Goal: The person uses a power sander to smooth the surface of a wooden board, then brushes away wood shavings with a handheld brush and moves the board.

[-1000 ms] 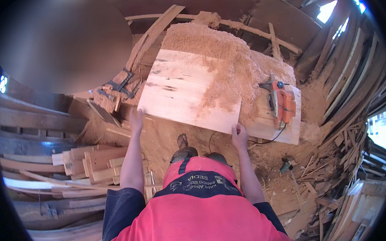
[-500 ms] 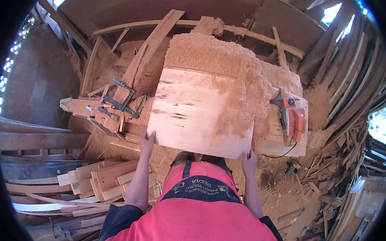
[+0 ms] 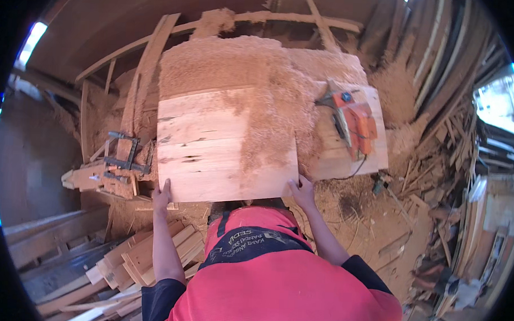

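Observation:
A broad, pale wooden panel [image 3: 200,158] with dark knot streaks lies in front of me, its far and right parts buried in wood shavings [image 3: 215,63]. My left hand [image 3: 162,194] grips its near left corner. At the near right corner my right hand [image 3: 302,191] has closed on the edge, thumb on top; the undersides of both hands' grips are hidden. Right of the panel, an orange electric planer [image 3: 357,127] rests on another pale board [image 3: 376,147], with its dark cord trailing toward me.
Dark bar clamps [image 3: 127,156] sit on a timber support to the left. Cut boards [image 3: 146,258] are stacked at the lower left. Long planks [image 3: 435,82] lean at the right, above offcuts [image 3: 437,184]. Shavings and scraps litter the ground [image 3: 373,238].
My view has swung, so the panel, planer and clamps appear further left and slightly turned. Both hands stay on the panel's near corners.

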Motion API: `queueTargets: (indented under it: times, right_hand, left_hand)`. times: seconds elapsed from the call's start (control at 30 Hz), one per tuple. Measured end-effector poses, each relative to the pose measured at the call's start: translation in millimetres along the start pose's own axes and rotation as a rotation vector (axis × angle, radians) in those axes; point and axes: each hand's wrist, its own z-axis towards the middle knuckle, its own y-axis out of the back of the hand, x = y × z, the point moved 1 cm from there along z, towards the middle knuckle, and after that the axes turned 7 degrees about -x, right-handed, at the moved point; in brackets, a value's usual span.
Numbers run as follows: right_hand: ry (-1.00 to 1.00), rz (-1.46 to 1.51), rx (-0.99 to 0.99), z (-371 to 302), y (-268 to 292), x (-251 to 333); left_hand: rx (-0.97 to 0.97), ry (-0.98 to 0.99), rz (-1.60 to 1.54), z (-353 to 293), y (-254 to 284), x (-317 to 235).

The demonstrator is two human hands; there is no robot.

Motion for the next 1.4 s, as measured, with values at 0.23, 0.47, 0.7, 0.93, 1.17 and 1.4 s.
queueTargets:
  times: [0.23, 0.47, 0.7, 0.93, 1.17, 1.4]
  right_hand:
    - [-0.054, 0.143, -0.014, -2.5, 8.3, -10.3]
    - [-0.078, 0.278, 0.088, -2.4, -7.9, 4.0]
    - [-0.094, -0.082, 0.067, 0.9, 3.7, -13.8]
    - [-0.118, -0.287, -0.048, -11.0, -15.7, 36.3]
    - [0.028, -0.663, -0.211, -30.1, -81.7, 116.3]
    - [0.157, -0.574, -0.172, -56.7, -147.6, 151.5]
  left_hand:
    - [0.066, 0.021, -0.095, -5.2, -10.3, -6.9]
    - [-0.124, -0.047, 0.167, 38.2, 23.4, 41.1]
    - [0.147, 0.039, 0.363, 2.6, 26.5, -44.8]
    - [-0.281, -0.138, -0.129, 163.4, 96.6, 35.6]
    - [-0.533, -0.040, -0.199, 303.3, 134.8, 14.0]
    - [-0.710, 0.395, -0.713, 329.5, 127.0, -19.8]
